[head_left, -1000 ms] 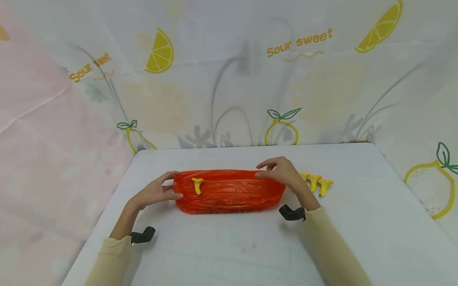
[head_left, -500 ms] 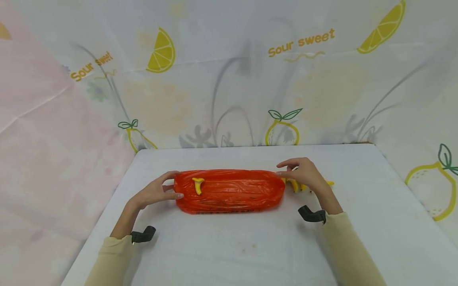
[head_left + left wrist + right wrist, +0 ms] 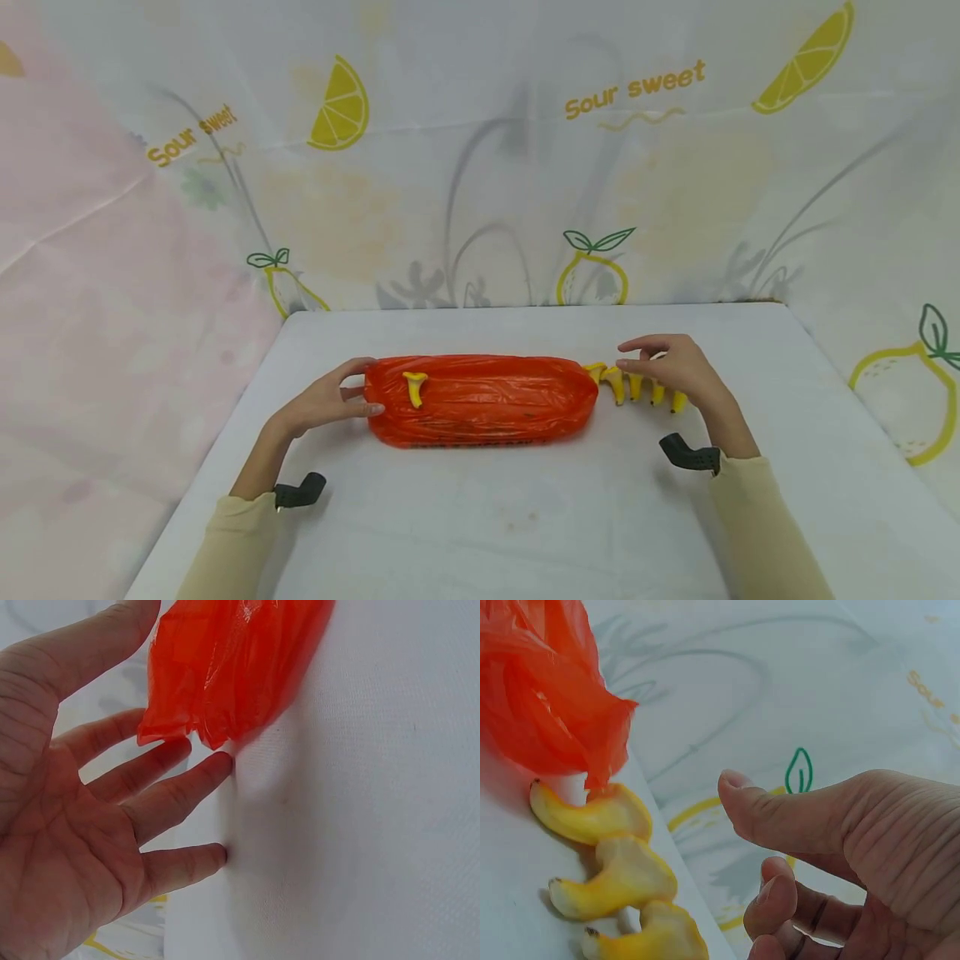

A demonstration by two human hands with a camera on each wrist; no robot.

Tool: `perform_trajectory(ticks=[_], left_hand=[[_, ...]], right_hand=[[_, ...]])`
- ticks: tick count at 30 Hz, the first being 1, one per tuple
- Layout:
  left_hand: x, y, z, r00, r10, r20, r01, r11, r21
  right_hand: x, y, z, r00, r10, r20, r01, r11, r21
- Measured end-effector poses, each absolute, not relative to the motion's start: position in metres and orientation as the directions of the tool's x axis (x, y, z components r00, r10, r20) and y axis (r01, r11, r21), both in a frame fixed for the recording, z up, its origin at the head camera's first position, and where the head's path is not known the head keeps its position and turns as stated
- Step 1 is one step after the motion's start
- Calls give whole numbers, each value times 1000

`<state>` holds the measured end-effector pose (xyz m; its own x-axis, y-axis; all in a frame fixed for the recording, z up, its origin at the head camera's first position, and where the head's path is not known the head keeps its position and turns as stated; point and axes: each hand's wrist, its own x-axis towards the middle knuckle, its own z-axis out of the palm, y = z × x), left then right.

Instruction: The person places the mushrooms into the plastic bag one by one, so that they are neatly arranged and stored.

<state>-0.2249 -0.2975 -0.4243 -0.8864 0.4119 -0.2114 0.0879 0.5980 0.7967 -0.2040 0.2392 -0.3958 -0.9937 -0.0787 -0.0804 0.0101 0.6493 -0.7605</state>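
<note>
A long red plastic bag (image 3: 480, 400) lies across the table, its film wrinkled. My left hand (image 3: 324, 402) holds its left end, thumb on the near side and fingers spread behind; in the left wrist view, fingertips meet the red film (image 3: 225, 667). On top of the bag near that end rests a small yellow mushroom-shaped piece (image 3: 415, 389) with a flared top. My right hand (image 3: 675, 365), its fingers loosely bent and holding nothing, hovers over a row of several similar yellow pieces (image 3: 614, 385). In the right wrist view these curved pieces (image 3: 611, 881) show dark-tipped stems and pale caps.
The white tabletop (image 3: 480, 517) has a few faint spots near the front. Behind it hangs a cloth (image 3: 480, 167) printed with lemons and lettering. Each wrist wears a dark camera mount (image 3: 690, 454).
My right hand has moved off the bag's right end to the right, over the row of yellow pieces, uncovering the left ones. My left hand and the bag stay in place.
</note>
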Motion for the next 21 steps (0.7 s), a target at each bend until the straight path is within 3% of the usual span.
perform_trajectory(ticks=[21], left_hand=[[-225, -299, -424, -881, 416, -225, 84, 605, 792]], right_hand=[[-187, 287, -408, -994, -37, -106, 62, 604, -794]])
